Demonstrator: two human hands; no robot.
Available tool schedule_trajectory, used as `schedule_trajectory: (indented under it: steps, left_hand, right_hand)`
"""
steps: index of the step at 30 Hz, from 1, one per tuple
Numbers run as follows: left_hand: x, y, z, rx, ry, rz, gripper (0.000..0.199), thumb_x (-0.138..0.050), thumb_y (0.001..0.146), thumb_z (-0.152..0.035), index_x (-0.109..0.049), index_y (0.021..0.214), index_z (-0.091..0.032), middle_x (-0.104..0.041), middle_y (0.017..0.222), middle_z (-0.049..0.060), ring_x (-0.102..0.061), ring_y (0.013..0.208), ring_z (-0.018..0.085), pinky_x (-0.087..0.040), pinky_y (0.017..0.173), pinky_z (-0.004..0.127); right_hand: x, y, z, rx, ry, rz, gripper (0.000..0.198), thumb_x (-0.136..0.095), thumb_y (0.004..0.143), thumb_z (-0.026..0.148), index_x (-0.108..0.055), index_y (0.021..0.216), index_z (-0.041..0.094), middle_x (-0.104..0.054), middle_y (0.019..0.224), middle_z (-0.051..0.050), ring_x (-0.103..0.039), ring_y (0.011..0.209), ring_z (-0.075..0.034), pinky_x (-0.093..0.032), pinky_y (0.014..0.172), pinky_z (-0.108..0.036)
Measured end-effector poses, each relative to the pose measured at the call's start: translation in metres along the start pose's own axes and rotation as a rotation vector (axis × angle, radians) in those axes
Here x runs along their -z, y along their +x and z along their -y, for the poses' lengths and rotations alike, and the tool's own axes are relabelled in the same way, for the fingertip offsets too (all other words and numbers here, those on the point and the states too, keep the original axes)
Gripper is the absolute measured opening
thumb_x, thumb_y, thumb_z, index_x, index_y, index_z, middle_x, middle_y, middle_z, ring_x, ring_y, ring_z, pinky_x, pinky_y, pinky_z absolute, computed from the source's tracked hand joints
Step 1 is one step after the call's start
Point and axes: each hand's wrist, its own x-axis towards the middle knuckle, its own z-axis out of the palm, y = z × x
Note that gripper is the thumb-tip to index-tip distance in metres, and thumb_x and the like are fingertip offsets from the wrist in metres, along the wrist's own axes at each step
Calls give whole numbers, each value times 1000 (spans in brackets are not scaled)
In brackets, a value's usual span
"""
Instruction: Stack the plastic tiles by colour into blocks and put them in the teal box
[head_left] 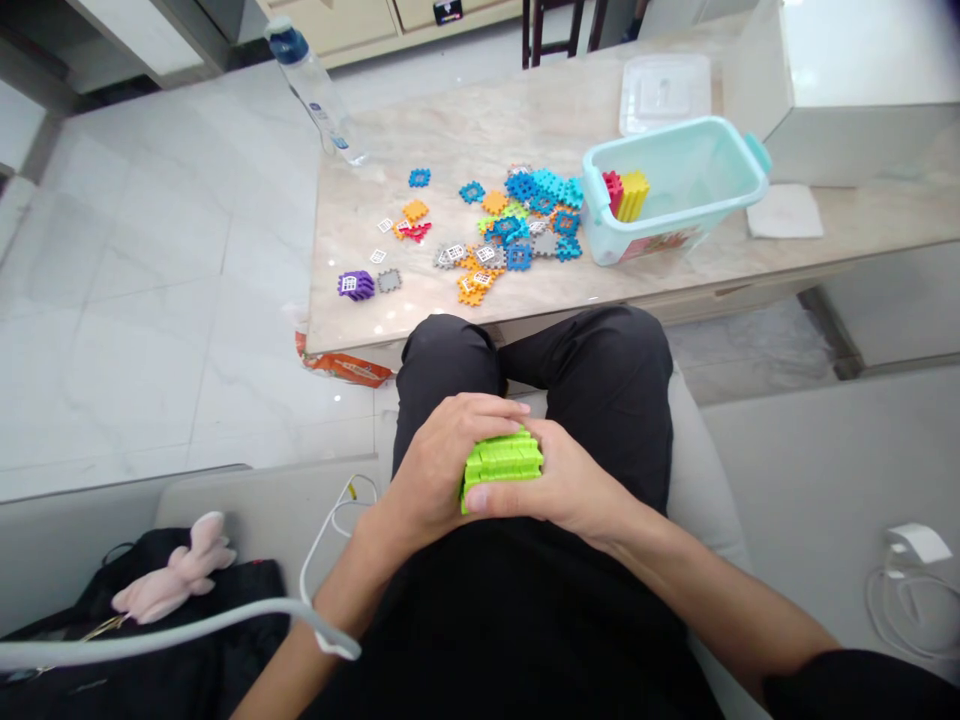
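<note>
A stack of lime-green interlocking plastic tiles [504, 458] is held between my two hands above my lap. My left hand [442, 450] wraps round its left side and top, fingers closed over it. From the right, my right hand [562, 475] grips the same stack, its thumb lying along the near face. On the table ahead lie loose tiles in blue, orange, grey and white, with a purple tile stack [355, 286] at the left. Red tiles [613, 190] and yellow tiles [634, 196] stand inside a mint-green bin [679, 232].
The marble-patterned table [420, 110] carries a water bottle [315, 95], a clear lid [665, 92] and a large white box [847, 130]. An orange wrapper [349, 368] sits by the table's near-left corner. A white cable [225, 618] crosses near my left forearm.
</note>
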Motion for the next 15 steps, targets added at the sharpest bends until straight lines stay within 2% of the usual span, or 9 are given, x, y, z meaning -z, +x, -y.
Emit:
schedule_trajectory:
  steps: [3, 7, 12, 15]
  left_hand:
    - [4, 1, -2, 5, 44, 32, 45, -78, 99, -47, -61, 134, -25, -74, 139, 14, -72, 124, 29, -57, 101, 46]
    - [10, 4, -6, 0, 98, 107, 78, -95, 78, -56, -58, 140, -26, -72, 141, 15, -70, 128, 33, -58, 104, 51]
    - [9, 0, -6, 13, 28, 14, 82, -96, 81, -43, -58, 151, -24, -73, 140, 18, -72, 127, 32, -62, 104, 49]
    - [8, -6, -3, 1, -35, -55, 79, -99, 78, -37, -63, 147, -24, -78, 132, 16, -76, 122, 32, -65, 101, 47]
  right_hand:
    - [0, 1, -3, 19, -26, -2, 39, -99, 74, 39, -75, 95, 17, -69, 84, 2, -62, 76, -14, -52, 70, -27]
    - [3, 1, -7, 12, -44, 16, 35, -96, 78, 38, -75, 95, 17, -70, 84, 0, -63, 77, -16, -51, 68, -27]
    - [4, -1, -3, -19, 34, -18, 41, -95, 79, 42, -78, 106, 17, -76, 96, -4, -69, 86, -20, -56, 77, -31]
    - [5, -3, 0, -60, 45, 1, 48, -96, 78, 45, -79, 112, 15, -78, 104, -8, -72, 96, -24, -58, 85, -35]
